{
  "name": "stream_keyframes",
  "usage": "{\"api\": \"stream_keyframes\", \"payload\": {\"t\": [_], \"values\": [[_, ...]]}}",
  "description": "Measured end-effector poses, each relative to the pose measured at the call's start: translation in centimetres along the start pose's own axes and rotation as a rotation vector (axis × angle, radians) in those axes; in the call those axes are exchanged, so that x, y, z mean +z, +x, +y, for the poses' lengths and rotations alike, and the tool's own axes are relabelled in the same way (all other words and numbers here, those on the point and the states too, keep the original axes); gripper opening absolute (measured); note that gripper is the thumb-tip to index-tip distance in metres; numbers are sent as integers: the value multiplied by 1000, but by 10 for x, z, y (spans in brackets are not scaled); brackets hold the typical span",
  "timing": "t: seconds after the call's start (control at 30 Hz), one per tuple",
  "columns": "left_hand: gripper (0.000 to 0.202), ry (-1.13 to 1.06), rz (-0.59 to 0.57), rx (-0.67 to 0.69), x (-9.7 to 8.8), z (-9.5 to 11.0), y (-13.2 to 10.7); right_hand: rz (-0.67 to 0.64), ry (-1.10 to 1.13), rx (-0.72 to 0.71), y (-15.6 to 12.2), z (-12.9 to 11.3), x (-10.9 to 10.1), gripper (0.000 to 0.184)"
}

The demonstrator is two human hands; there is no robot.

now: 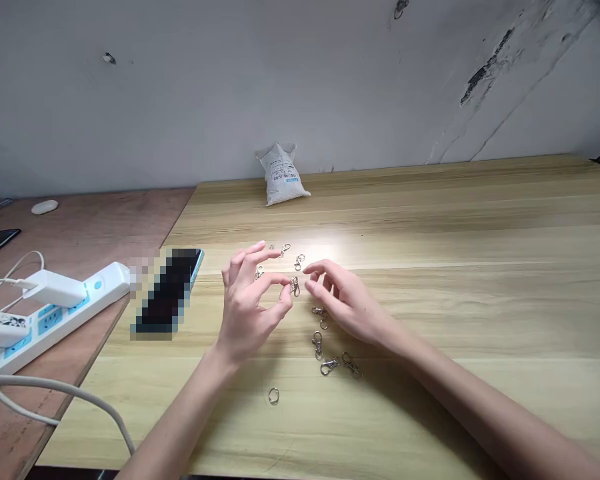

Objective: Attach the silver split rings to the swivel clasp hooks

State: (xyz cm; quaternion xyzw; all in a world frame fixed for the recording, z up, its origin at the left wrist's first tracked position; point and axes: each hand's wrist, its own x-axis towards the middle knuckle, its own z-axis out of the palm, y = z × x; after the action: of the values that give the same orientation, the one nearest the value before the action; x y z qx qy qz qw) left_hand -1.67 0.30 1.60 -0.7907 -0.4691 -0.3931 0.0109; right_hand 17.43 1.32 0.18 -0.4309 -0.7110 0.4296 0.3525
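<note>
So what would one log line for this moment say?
left hand: pinching metal clasp | right hand: open, close beside it | table: loose clasps, split ring, phone

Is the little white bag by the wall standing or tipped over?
Standing: the small white printed bag sits on its base on the pale wooden table, top upward.

— What sits at the back of the pale wooden bench (480,267)?
— A small white printed bag (281,175), against the cracked grey wall (330,80).
— And to the left?
— A dark flat phone (170,291), then a white power strip with blue sockets (70,303) on the reddish-brown bench (105,220).
</note>
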Motion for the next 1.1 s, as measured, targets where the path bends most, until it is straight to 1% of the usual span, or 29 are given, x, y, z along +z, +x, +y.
{"api": "stream_keyframes", "payload": {"t": [0.07,0.13,0.17,0.2,0.27,0.33,0.37,0.47,0.5,0.53,0.57,0.6,0.67,0.7,0.73,0.8,0.87,0.93,0.97,1.03,1.1], "values": [[6,-49,-53,-53,1,2,0,39,-263,-143,-2,1,3,26],[6,-77,-107,-81,2,4,-2,76,-497,-247,-2,2,7,21],[6,-76,-124,-90,3,5,-2,96,-608,-288,-2,3,9,19],[7,-65,-127,-94,4,6,-3,110,-708,-317,-2,4,10,21],[7,-31,-102,-86,5,7,-4,105,-833,-329,-2,5,13,30],[7,10,-69,-56,6,7,-4,56,-839,-294,-3,3,14,33],[7,32,-56,-33,7,7,-3,6,-790,-278,-4,1,14,33],[8,102,-27,29,5,1,-1,-201,-567,-268,-9,-6,15,31],[8,128,-35,45,4,-2,-1,-236,-524,-274,-9,-6,14,31],[8,156,-58,57,2,-6,-2,-235,-514,-278,-9,-5,13,30],[7,187,-100,72,-1,-11,-3,-188,-539,-285,-8,-3,10,30],[6,216,-165,81,-4,-16,-5,-130,-580,-286,-6,2,7,28],[5,259,-269,108,-11,-26,-13,-38,-671,-246,-1,14,-1,27],[7,271,-305,124,-13,-30,-17,-9,-715,-217,2,20,-5,28],[7,276,-315,128,-16,-34,-21,3,-745,-207,4,26,-9,28],[7,252,-363,101,-18,-39,-28,17,-769,-196,7,34,-14,28],[11,207,-397,51,-17,-39,-31,12,-777,-200,9,37,-16,27],[23,166,-436,27,-12,-36,-30,8,-777,-206,8,36,-14,26],[29,154,-467,33,-10,-34,-29,8,-771,-208,8,35,-13,27],[38,151,-569,76,-7,-29,-29,17,-750,-201,6,34,-11,28],[44,168,-665,119,-8,-25,-34,36,-726,-190,6,35,-11,29]]}}
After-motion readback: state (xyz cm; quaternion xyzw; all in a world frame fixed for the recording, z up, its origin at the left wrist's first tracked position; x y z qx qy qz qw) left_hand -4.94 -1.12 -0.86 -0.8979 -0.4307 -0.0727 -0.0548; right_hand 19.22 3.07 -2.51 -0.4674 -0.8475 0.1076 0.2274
